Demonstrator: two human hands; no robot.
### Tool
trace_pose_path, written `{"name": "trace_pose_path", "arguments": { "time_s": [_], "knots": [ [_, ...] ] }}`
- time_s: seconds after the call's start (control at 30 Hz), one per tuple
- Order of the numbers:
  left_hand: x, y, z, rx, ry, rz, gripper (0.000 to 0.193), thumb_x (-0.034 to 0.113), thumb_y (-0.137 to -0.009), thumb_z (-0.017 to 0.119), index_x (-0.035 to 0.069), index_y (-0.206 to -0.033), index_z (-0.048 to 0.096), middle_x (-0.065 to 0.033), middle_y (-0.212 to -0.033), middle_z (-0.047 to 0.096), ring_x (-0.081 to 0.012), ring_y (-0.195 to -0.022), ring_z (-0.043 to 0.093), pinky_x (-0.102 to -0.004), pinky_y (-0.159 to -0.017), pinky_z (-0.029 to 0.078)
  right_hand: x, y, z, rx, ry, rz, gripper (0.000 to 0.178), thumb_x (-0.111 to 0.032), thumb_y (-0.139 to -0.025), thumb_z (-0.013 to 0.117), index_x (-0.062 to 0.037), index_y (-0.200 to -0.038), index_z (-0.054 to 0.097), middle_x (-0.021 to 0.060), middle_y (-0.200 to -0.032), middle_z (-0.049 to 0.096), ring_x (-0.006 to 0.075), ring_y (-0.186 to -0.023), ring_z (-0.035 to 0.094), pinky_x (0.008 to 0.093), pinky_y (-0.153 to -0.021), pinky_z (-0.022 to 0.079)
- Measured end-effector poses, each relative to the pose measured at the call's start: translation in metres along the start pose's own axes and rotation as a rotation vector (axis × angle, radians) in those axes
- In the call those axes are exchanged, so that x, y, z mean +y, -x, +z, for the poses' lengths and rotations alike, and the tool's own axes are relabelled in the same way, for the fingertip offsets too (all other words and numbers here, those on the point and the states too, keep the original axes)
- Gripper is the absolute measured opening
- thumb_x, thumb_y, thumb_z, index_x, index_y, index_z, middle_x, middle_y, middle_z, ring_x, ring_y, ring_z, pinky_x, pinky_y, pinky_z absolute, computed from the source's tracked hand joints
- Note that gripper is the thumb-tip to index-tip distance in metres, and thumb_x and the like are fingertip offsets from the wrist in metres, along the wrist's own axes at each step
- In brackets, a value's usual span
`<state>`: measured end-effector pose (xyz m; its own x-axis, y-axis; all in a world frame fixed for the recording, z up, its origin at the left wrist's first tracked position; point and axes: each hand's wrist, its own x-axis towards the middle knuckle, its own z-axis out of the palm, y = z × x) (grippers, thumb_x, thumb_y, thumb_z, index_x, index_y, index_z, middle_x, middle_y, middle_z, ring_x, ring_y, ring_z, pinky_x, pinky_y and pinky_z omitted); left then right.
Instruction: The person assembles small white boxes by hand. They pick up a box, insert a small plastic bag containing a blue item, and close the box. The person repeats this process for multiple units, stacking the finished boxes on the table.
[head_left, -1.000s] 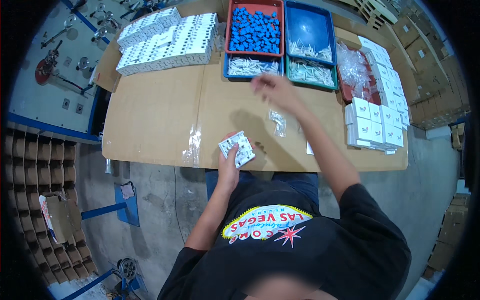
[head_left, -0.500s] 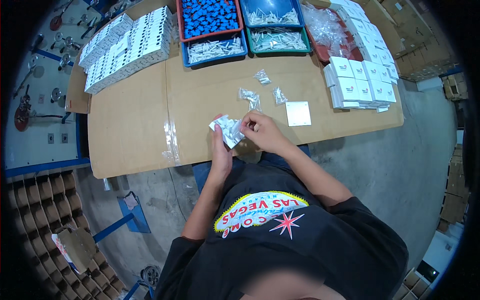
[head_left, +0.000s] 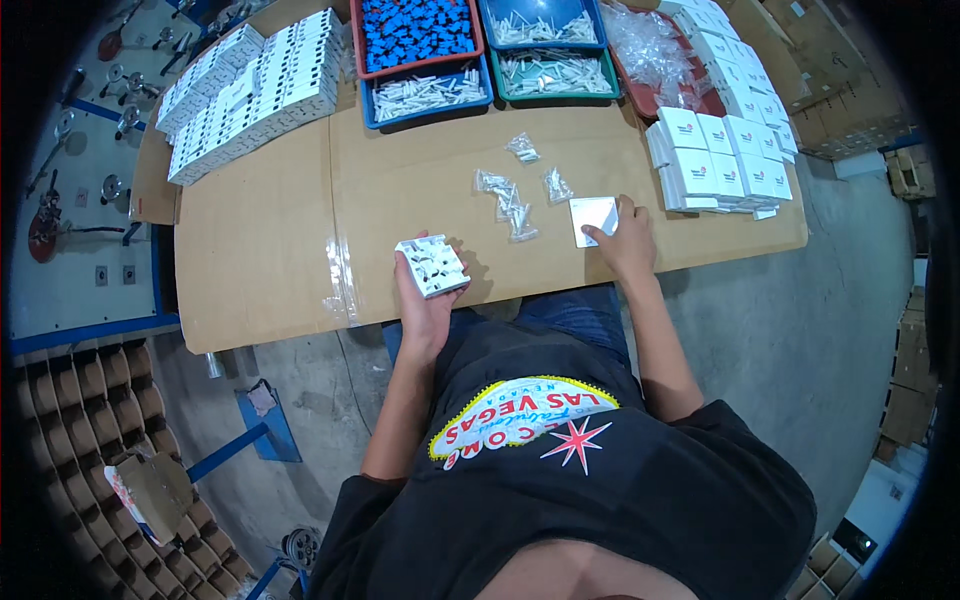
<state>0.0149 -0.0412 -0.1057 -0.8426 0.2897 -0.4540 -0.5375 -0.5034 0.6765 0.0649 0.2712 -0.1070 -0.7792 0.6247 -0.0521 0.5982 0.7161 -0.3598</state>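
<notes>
My left hand (head_left: 425,312) holds a square white plastic housing (head_left: 432,266) with dark openings, its patterned face up, just over the table's near edge. To the right, my right hand (head_left: 630,240) has its thumb and fingers on the edges of a flat white square plate (head_left: 592,222) that lies on the cardboard. Between the hands and farther back, several small clear bags (head_left: 521,222) of light-coloured parts lie loosely grouped. Another small bag (head_left: 558,186) is just left of the plate.
Cardboard (head_left: 260,240) covers the table. At the back stand a red bin (head_left: 364,72) of blue parts, and blue and green bins (head_left: 556,100) of white plugs. Stacked white housings (head_left: 250,120) stand left; a tray of clear bags (head_left: 655,60) and stacked white plates (head_left: 705,180) stand right.
My right hand has left the white housing and moved right onto the square plate. One more small bag now lies by the others. The housing has shifted slightly left, its face now uncovered.
</notes>
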Motion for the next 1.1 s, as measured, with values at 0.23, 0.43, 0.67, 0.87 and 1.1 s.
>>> {"name": "trace_pose_path", "arguments": {
  "time_s": [0.23,0.43,0.67,0.87,1.1],
  "knots": [
    [0.008,0.0,0.024,-0.117,0.079,-0.116,0.07,0.067,-0.105,0.028,0.019,-0.154,0.043,-0.0148,-0.129,0.065,-0.0267,-0.104,0.067,-0.0433,-0.084,0.054,0.044,-0.021,0.012,-0.357,-1.037,0.056,0.048,-0.011,-0.085,0.079,0.0043,-0.127,0.06,0.0203,-0.119,0.07,0.031,-0.108,0.07,0.039,-0.094,0.054],
    [0.013,0.004,0.028,-0.24,0.148,-0.189,0.071,0.067,-0.106,0.025,0.02,-0.157,0.038,-0.018,-0.133,0.063,-0.0281,-0.106,0.067,-0.045,-0.085,0.055,-0.043,0.012,-0.035,-0.681,-1.663,0.002,0.048,-0.024,-0.1,0.06,0.0048,-0.138,0.053,0.0252,-0.131,0.064,0.0322,-0.108,0.069,0.0437,-0.102,0.053],
    [0.009,0.008,0.022,-0.26,0.097,-0.215,0.074,0.07,-0.105,0.023,0.02,-0.158,0.037,-0.0179,-0.134,0.064,-0.0293,-0.108,0.068,-0.0451,-0.089,0.054,-0.084,0.014,-0.017,-0.976,-1.655,-0.212,0.064,-0.045,-0.104,0.048,-0.0002,-0.15,0.046,0.0213,-0.141,0.058,0.0309,-0.123,0.062,0.0449,-0.106,0.049],
    [0.006,0.014,0.028,-0.159,0.085,-0.211,0.07,0.067,-0.106,0.029,0.017,-0.151,0.046,-0.012,-0.131,0.065,-0.0251,-0.112,0.066,-0.0438,-0.092,0.053,-0.113,0.045,-0.011,-0.498,-0.889,-0.812,0.068,-0.023,-0.09,0.076,-0.0043,-0.15,0.048,0.0162,-0.151,0.049,0.0309,-0.138,0.05,0.0431,-0.114,0.042],
    [0.01,0.023,0.038,-0.108,0.013,-0.173,0.066,0.066,-0.103,0.042,0.015,-0.143,0.052,-0.0059,-0.124,0.064,-0.0198,-0.112,0.063,-0.038,-0.093,0.052,-0.12,0.055,-0.007,-0.256,-0.722,-1.069,0.085,-0.038,-0.069,0.091,-0.0072,-0.142,0.059,0.0161,-0.143,0.057,0.0353,-0.127,0.058,0.0432,-0.105,0.047]
  ]
}}
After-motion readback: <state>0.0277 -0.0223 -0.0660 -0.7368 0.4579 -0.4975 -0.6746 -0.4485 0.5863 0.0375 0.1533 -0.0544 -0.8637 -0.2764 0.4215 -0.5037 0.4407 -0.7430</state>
